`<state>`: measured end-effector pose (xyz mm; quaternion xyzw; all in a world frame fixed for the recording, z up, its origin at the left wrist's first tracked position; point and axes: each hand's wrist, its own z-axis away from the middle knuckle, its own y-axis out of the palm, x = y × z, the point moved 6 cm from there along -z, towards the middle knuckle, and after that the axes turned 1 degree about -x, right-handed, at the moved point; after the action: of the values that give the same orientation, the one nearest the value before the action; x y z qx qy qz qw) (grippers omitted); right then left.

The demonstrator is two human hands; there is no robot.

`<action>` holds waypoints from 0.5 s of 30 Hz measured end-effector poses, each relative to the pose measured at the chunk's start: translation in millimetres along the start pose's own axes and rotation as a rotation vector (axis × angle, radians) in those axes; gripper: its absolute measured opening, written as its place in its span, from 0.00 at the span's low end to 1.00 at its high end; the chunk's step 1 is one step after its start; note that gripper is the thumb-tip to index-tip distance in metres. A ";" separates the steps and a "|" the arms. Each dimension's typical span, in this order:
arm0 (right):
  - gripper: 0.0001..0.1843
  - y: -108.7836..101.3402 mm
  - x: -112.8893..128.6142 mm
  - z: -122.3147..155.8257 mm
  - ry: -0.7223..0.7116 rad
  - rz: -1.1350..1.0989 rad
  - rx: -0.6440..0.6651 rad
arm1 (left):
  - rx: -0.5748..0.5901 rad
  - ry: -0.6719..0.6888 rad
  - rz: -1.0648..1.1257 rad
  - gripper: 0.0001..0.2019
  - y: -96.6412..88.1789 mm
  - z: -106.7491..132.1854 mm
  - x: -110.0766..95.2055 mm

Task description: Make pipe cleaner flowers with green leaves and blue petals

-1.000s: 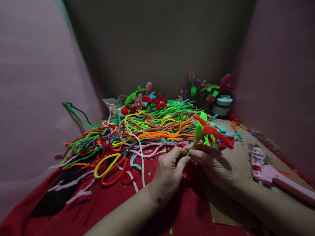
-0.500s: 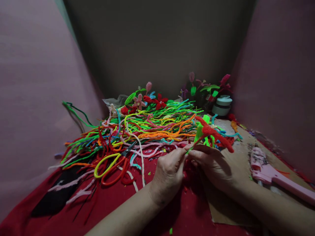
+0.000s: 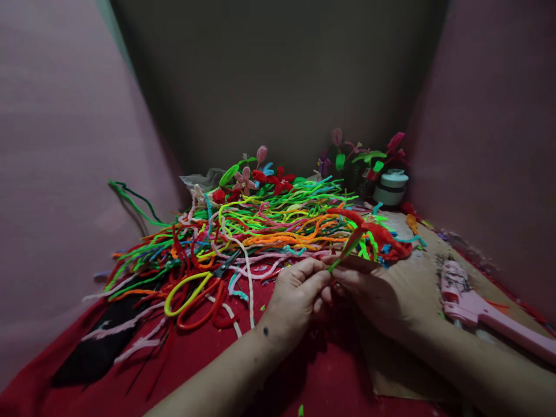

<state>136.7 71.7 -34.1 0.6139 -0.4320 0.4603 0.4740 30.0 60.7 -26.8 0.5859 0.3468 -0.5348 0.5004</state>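
Both hands meet over the red cloth near the middle of the view. My left hand is closed, its fingertips pinching the green stem of a pipe-cleaner flower with red petals and green leaves. My right hand is closed on the same stem from the other side, and the flower head leans away to the upper right. Just behind the hands lies a big heap of coloured pipe cleaners. Scissors with yellow and orange handles rest to the left of my left hand.
A pink glue gun lies on brown cardboard at the right. Finished pipe-cleaner flowers and a white jar stand at the back. Pink walls close in on both sides. A black patch lies at the front left.
The flower head has tipped lower and turned between my fingers. Both hands have shifted slightly left and down, still pinching the stem.
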 end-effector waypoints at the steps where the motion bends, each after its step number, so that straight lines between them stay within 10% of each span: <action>1: 0.14 1.9 -1.3 0.3 0.040 -0.074 0.043 | 0.037 -0.020 0.051 0.09 1.3 0.3 1.1; 8: 0.09 4.8 1.7 2.9 0.106 -0.246 0.137 | 0.271 -0.191 0.279 0.10 10.2 2.2 4.6; 15: 0.10 3.1 -6.8 -1.6 0.090 -0.194 0.108 | 0.042 0.053 -0.237 0.12 3.4 2.1 0.6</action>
<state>132.0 73.4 -39.9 0.6563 -0.3235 0.4620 0.5013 32.6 57.7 -26.6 0.5651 0.4152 -0.5818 0.4121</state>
